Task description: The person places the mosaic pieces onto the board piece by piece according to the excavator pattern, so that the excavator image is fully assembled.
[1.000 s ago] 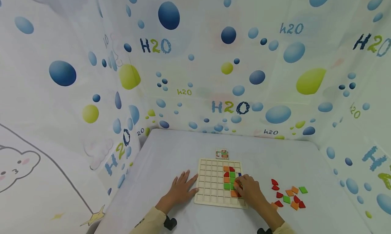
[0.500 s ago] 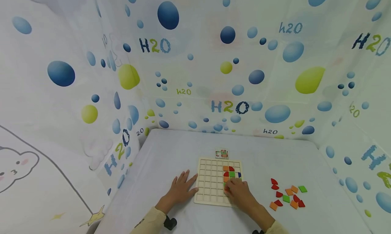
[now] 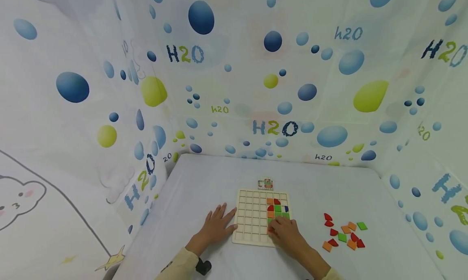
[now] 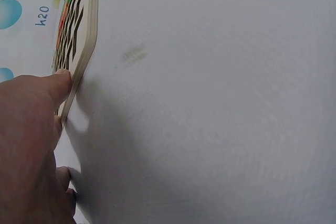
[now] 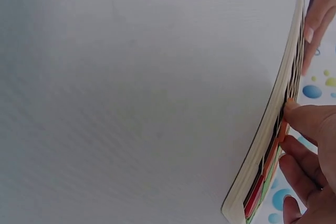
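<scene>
A wooden grid board (image 3: 248,219) lies on the table with orange, red, green and blue tiles in cells on its right side. My left hand (image 3: 215,227) rests flat with fingers spread, its thumb (image 4: 62,83) and a fingertip touching the board's left edge. Over the lower right cells is my right hand (image 3: 287,233), hiding some tiles. Its thumb and finger pinch an orange tile (image 5: 283,128) at a cell of the board. A green tile (image 3: 278,208) and a red quarter-round tile (image 3: 276,201) sit in cells beyond that hand.
Loose red, orange and green tiles lie to the right, among them a green diamond (image 3: 362,226) and an orange tile (image 3: 327,246). A small printed card (image 3: 265,183) lies behind the board. Printed curtains (image 3: 234,89) surround the table.
My right hand has moved left across the board, from its right edge to the lower coloured cells, and stays there since half a second ago. The left hand stays put.
</scene>
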Demonstrator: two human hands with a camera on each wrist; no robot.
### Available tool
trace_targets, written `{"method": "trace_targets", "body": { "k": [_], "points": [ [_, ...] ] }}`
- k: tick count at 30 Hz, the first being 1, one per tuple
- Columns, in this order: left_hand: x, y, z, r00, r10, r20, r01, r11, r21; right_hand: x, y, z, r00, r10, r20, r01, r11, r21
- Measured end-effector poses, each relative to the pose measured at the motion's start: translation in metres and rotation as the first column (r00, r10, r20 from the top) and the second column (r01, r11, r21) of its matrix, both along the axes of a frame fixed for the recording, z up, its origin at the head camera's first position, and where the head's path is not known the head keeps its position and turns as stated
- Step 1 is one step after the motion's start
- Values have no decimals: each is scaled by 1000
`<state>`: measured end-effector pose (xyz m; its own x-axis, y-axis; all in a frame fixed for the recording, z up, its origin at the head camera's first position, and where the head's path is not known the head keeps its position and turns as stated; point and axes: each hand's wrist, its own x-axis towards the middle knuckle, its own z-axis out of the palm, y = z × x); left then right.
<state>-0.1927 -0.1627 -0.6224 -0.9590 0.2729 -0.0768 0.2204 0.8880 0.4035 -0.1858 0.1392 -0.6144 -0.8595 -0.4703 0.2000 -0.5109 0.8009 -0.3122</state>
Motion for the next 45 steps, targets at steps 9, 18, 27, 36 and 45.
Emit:
{"method": "trace_targets", "body": {
  "k": [9,18,27,36,45],
  "points": [
    [0,0,-1,1000,-6,11,7,1000,-19,2,0,2,999,-7,-33,8,1000,29],
    [0,-1,2,1000,-2,20,2,1000,-16,1,2,3,1000,-5,-27,5,1000,5],
    [3,-2,5,1000,-1,18,1,1000,13,-1,1,2,1000,4,-24,-4,1000,27],
    [3,0,5,1000,-1,7,1,1000,32,-1,4,8,1000,13,-9,-12,998,70],
    [3,1,5,1000,4,9,-4,999,42,-2,19,17,997,-64,49,64,998,10]
  ]
}}
